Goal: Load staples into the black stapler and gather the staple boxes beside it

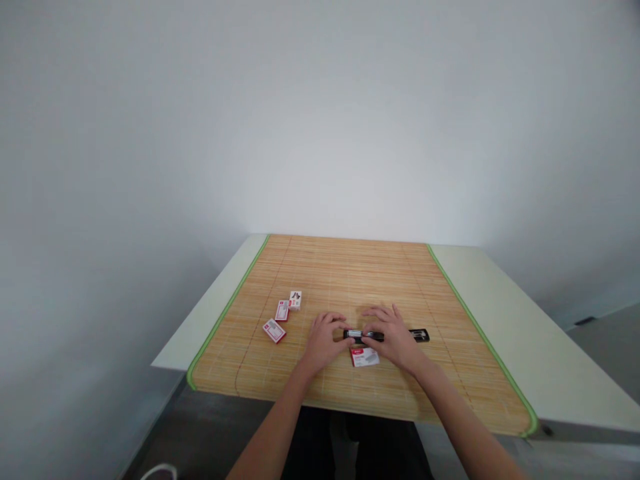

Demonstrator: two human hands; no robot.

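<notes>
A black and silver stapler [419, 335] lies opened out flat on a bamboo mat [350, 280]. My left hand [325, 339] pinches its left end with curled fingers. My right hand [393, 333] rests over its middle, fingers partly spread and thumb on the metal part. An open small box of staples [364, 357] lies on the mat just in front of the stapler, between my wrists.
Three small red and white staple boxes [283, 311] lie on the mat to the left of my hands. The mat has green edging and covers a pale table [525, 313] that stands against a plain white wall. Dark floor shows below the near edge.
</notes>
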